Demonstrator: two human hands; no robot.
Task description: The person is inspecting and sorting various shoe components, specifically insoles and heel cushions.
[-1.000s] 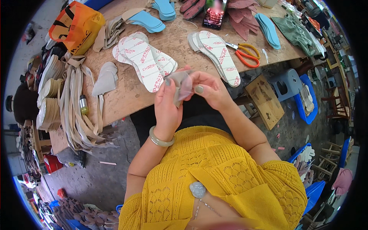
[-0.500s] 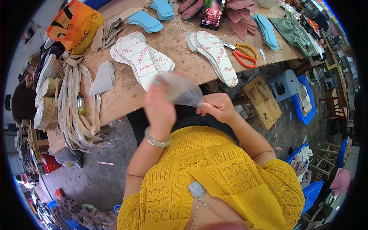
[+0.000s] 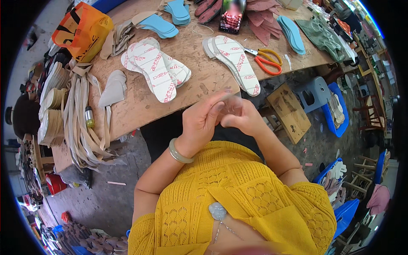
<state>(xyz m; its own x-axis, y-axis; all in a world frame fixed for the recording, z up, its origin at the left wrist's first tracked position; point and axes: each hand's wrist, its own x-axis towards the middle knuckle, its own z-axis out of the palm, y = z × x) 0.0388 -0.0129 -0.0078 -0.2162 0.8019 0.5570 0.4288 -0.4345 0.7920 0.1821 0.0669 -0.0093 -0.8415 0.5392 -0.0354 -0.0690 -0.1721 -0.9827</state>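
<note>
Left hand (image 3: pixel 196 123): now nearer the right hand (image 3: pixel 247 119).
Fingers (image 3: pixel 209 103): both sets half-curled; hold blurred, cannot tell.
Good handling: light, even pinch.

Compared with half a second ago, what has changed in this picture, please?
The left hand has moved rightward, close to the right hand. The greyish piece, earlier stretched between them, no longer shows clearly; I cannot tell whether it was let go. The stacked white insoles, scissors and phone stayed on the table.
</note>
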